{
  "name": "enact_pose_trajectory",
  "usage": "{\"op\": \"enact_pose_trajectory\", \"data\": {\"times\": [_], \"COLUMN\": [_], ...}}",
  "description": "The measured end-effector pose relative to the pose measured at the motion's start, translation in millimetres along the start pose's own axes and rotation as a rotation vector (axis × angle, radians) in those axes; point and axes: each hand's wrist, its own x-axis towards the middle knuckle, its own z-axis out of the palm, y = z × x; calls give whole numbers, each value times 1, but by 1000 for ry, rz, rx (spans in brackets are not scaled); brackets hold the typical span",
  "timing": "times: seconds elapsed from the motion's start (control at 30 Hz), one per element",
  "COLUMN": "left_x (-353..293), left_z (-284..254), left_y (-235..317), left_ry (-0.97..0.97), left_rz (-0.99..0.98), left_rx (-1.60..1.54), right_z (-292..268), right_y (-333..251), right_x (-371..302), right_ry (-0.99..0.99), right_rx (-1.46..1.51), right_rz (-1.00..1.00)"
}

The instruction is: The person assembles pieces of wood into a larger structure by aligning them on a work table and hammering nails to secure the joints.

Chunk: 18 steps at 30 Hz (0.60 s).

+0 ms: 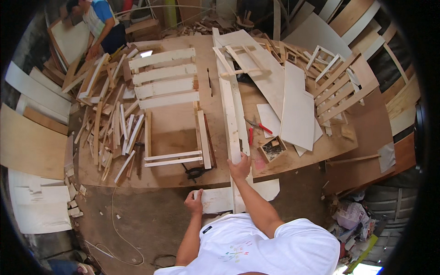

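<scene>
Gripping white board (216, 200) at left end with left hand (194, 200), long plank (230, 117) with right hand (240, 166); likely stiff, light; best held by edges.

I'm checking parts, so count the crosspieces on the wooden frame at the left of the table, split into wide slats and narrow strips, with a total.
Wide slats: 4
Narrow strips: 2
Total: 6

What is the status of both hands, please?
Left hand gripping flat white wooden board. Right hand on long pale wooden beam. Small open wooden box beyond, to the right.
</scene>
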Motion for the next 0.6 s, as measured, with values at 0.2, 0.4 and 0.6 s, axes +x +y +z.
{"op": "enact_pose_trajectory", "data": {"times": [0.2, 0.4, 0.6], "left_x": [2, 7, 11], "left_z": [-13, -7, -1], "left_y": [-3, -21, -10], "left_ry": [15, 22, 5], "left_rz": [-98, -97, -116], "left_rx": [-65, -83, -6], "right_z": [8, 12, 12], "right_y": [-14, -25, -24], "right_x": [-6, -7, -3], "right_ry": [14, 36, 41], "right_rx": [10, -11, -26], "right_rz": [-2, -13, 36]}}
